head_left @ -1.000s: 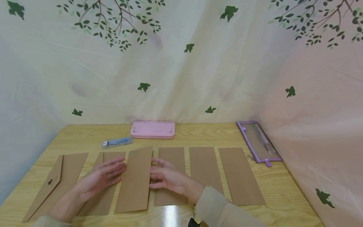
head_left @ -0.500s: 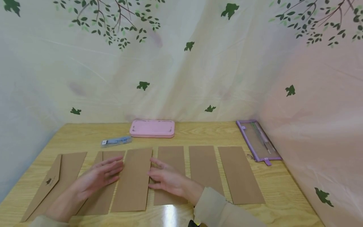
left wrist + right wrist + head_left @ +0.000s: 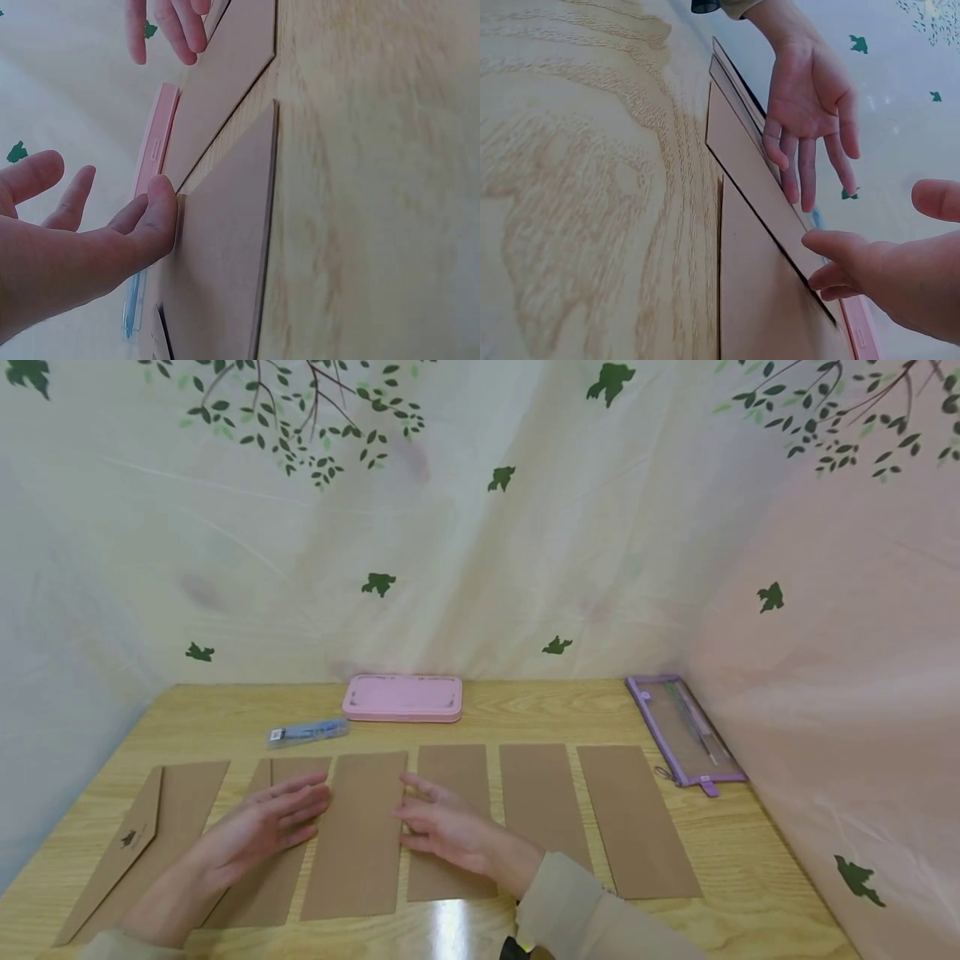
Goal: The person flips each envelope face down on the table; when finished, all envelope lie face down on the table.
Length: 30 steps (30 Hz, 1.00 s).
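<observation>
Between my two hands a brown kraft envelope (image 3: 354,835) lies plain side up, third from the left in a row of several. The fingertips of my right hand (image 3: 450,827) touch its right edge, the fingers loosely spread. My left hand (image 3: 258,827) hovers over the second envelope (image 3: 273,885), fingers extended toward the middle one's left edge; contact there is unclear. In the left wrist view my left hand (image 3: 90,240) has its fingers apart. The right wrist view shows my right hand (image 3: 892,277) at the envelope's edge, holding nothing.
Far left lies an envelope (image 3: 183,827) with its flap showing. More plain envelopes (image 3: 543,810) continue rightward. Behind the row are a blue item in clear packaging (image 3: 307,733) and a pink case (image 3: 402,699). A purple-edged mesh pouch (image 3: 686,735) lies at the right edge.
The middle envelope, its top right corner raised one second ago, has come down flat. It slid slightly left, then back right against my right fingertips. Both hands have barely moved.
</observation>
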Available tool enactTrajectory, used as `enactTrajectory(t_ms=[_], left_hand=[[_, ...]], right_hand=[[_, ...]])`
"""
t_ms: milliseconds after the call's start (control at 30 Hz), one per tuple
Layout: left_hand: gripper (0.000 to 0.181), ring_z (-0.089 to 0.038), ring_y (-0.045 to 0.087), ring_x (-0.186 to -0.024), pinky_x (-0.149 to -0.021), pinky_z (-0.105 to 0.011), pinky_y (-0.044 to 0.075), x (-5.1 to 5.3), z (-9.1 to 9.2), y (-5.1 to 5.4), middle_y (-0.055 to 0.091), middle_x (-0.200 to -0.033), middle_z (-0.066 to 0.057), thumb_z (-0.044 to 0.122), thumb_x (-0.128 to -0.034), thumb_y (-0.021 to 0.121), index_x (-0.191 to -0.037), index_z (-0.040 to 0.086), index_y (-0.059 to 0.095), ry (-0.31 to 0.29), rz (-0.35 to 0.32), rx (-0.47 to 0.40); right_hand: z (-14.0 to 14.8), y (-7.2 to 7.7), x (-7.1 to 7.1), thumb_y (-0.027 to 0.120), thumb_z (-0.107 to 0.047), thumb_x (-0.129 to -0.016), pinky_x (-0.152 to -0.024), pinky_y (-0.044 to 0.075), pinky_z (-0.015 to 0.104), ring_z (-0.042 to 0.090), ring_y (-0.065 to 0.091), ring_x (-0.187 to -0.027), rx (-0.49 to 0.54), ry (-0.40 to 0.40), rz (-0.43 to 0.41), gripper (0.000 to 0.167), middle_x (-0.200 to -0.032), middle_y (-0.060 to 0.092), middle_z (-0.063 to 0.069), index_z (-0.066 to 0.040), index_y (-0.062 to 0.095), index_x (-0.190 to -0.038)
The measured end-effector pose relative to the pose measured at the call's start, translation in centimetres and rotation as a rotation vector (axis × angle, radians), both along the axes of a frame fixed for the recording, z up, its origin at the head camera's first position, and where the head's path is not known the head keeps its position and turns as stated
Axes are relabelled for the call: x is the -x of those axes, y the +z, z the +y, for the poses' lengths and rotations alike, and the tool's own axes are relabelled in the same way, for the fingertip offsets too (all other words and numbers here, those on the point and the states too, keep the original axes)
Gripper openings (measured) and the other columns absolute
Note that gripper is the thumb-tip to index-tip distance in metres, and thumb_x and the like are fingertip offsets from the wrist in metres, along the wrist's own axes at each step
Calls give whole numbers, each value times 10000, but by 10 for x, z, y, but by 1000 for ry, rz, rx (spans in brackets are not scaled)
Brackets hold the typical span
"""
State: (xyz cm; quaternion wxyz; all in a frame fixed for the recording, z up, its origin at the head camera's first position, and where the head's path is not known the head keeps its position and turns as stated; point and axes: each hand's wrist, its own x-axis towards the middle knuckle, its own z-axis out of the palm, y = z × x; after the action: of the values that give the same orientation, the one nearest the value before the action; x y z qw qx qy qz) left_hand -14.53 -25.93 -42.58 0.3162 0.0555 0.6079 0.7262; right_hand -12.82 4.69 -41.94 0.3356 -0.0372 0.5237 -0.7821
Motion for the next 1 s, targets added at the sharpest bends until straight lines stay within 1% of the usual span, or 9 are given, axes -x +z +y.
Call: enactTrajectory(t_ms=[167,267,367,467,567,633,767,867,1000], left_hand=[[481,-99,515,-1305,-1092,-368,444,-1,1,2,316,-1608,-148,253,-1116,412,-1566,90,363,0,1,-36],[403,-129,525,-1306,-1093,-377,441,-1,-4,6,441,-1551,-50,225,-1119,397,-1510,160,471,-14,10,-78],[375,-121,521,-1313,-1091,-361,442,1,-14,12,528,-1461,86,193,-1126,358,-1458,236,527,-62,47,-86],[382,-69,527,-1298,-1052,-299,471,3,-33,20,556,-1404,173,182,-1130,334,-1450,275,521,-84,128,-8],[391,-25,560,-1243,-983,-257,513,5,-53,26,579,-1357,203,189,-1123,382,-1504,201,464,-21,229,152],[453,16,576,-1190,-942,-247,536,7,-63,28,567,-1379,152,210,-1109,440,-1546,99,396,49,285,291],[641,106,553,-1098,-908,-223,546,10,-75,26,445,-1505,-227,264,-1092,494,-1557,-90,233,128,347,510],[681,119,531,-1076,-906,-210,541,10,-81,22,273,-1528,-405,299,-1095,479,-1551,-118,194,137,353,582],[687,94,546,-1077,-904,-223,545,5,-85,15,295,-1516,-408,309,-1087,498,-1551,-110,212,156,336,588]], right_hand=[[2,4,0,594,-71,-991,-1166,284,568,493,135,-1484,2,-2,5,772,-1635,60,313,-55,148,-1621],[2,8,0,587,-78,-998,-1164,294,568,494,160,-1480,1,-2,16,750,-1638,74,306,-53,167,-1618],[1,15,3,572,-84,-1009,-1166,296,563,466,181,-1486,-1,8,32,722,-1647,91,281,-52,182,-1616],[-3,22,8,561,-95,-1018,-1168,306,550,431,194,-1494,2,17,56,705,-1653,107,258,-53,187,-1614],[-11,25,12,559,-84,-1017,-1168,315,535,405,216,-1494,25,21,81,699,-1655,111,252,-59,196,-1614],[-20,23,14,561,-68,-1009,-1163,331,525,398,261,-1479,44,15,97,698,-1652,120,256,-63,209,-1612],[-46,12,13,546,-40,-1003,-1142,370,514,398,388,-1398,59,16,102,691,-1622,204,258,-57,210,-1608],[-67,3,9,554,-23,-991,-1128,388,522,405,421,-1369,50,6,83,693,-1598,251,259,-42,224,-1600],[-88,-4,4,584,24,-939,-1133,358,563,445,307,-1440,38,-17,39,721,-1613,185,297,-41,274,-1586]])
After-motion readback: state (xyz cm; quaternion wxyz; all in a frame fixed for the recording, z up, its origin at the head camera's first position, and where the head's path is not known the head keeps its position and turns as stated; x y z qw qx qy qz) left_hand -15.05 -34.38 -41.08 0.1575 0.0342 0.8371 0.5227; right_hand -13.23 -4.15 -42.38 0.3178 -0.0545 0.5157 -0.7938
